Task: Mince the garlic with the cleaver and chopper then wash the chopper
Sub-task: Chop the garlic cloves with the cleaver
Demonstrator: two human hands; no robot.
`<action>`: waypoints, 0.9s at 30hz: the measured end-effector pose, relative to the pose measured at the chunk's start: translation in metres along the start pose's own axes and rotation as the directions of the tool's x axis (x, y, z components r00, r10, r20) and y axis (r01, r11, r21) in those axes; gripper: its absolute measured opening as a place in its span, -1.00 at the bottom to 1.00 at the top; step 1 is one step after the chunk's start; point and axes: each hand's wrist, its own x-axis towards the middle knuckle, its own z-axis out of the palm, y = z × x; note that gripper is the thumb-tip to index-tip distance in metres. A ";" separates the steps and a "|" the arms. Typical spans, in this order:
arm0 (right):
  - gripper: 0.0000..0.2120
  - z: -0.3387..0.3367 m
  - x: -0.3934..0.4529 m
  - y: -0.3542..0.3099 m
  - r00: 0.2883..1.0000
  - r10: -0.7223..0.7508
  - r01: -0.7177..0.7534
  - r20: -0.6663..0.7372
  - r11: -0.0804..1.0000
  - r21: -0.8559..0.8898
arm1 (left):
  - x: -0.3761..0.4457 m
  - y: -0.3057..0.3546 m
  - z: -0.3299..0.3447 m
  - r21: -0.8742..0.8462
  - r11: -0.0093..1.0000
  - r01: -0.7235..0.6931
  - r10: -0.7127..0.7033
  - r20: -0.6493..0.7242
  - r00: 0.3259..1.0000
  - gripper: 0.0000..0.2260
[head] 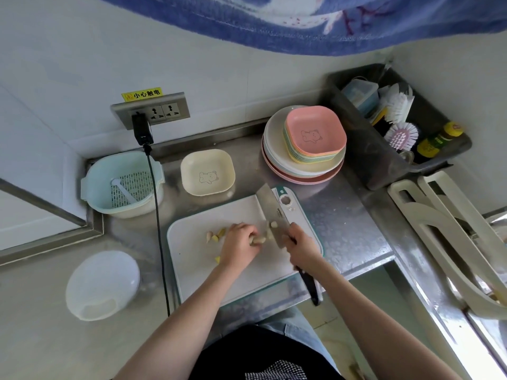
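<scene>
On the white cutting board (197, 272) my left hand (239, 242) holds down a garlic clove (260, 240) with curled fingers. My right hand (300, 246) grips the cleaver (270, 212) close to the blade; its black handle sticks out toward me below the wrist. The blade stands edge-down right beside the held clove, and garlic bits (272, 225) stick to its side. More cloves and peel pieces (216, 235) lie on the board left of my left hand. A clear plastic bowl-shaped item (103, 283) lies on the counter at the left; I cannot tell if it is the chopper.
A cream square dish (207, 171) sits behind the board. A light-blue colander basket (123, 185) stands at the back left, and a black cable (159, 223) runs down from the wall socket. Stacked plates with small coloured dishes (304, 144) stand at the back right, beside a dark bin with brushes (397, 124).
</scene>
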 end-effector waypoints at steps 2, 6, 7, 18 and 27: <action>-0.85 -0.008 -0.001 0.001 0.997 -0.039 0.039 -0.060 0.999 -0.007 | 0.001 0.004 -0.001 0.032 0.997 -0.073 0.075 -0.088 0.993 -0.71; -0.93 -0.007 -0.004 -0.005 0.996 -0.071 0.071 -0.057 0.997 -0.010 | 0.001 0.015 -0.003 0.237 0.845 -0.479 0.488 0.026 0.873 -0.40; -0.96 -0.006 -0.004 -0.007 0.997 -0.070 0.069 -0.041 0.998 -0.007 | 0.001 0.016 -0.001 0.252 0.819 -0.516 0.510 0.094 0.855 -0.33; -0.80 -0.008 -0.005 -0.001 0.994 0.025 -0.009 -0.111 0.990 0.142 | -0.005 0.008 -0.011 0.268 0.817 -0.510 0.496 0.125 0.859 -0.53; -0.88 -0.008 -0.014 0.008 0.976 0.020 0.002 -0.217 0.995 0.100 | -0.014 -0.011 -0.019 0.316 0.881 -0.352 0.348 0.071 0.935 -0.71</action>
